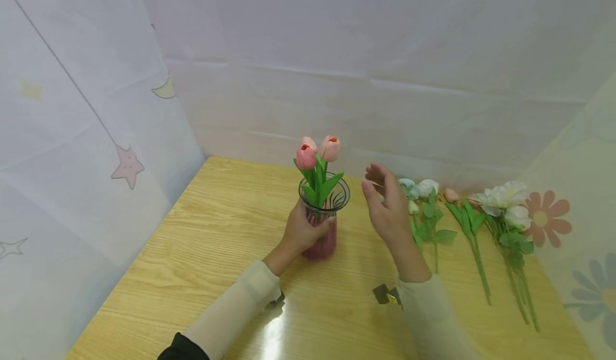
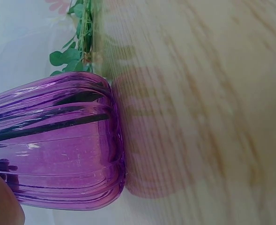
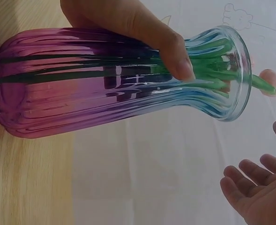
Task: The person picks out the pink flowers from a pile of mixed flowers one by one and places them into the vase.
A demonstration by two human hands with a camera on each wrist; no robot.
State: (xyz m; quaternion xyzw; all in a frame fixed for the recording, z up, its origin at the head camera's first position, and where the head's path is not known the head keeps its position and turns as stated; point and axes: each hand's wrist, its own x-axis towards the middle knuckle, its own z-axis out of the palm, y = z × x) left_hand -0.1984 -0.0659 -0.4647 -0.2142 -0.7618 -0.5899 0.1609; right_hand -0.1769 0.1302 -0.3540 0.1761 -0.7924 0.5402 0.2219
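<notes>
A ribbed glass vase (image 1: pixel 323 226), purple at its base and clear at the rim, stands on the wooden table (image 1: pixel 202 242) with pink tulips (image 1: pixel 317 154) in it. My left hand (image 1: pixel 303 230) grips the vase's middle; the right wrist view shows its thumb across the vase (image 3: pixel 105 89). The left wrist view shows the vase base (image 2: pixel 58 145) close up. My right hand (image 1: pixel 385 205) hovers open to the right of the vase, holding nothing; its fingers (image 3: pixel 250 183) spread loosely.
Loose flowers lie on the table at the right: a pale blue-white stem (image 1: pixel 423 210), a pink tulip (image 1: pixel 467 221) and white blooms (image 1: pixel 507 205). White cloth walls with star and flower prints (image 1: pixel 127 167) close in the table on three sides.
</notes>
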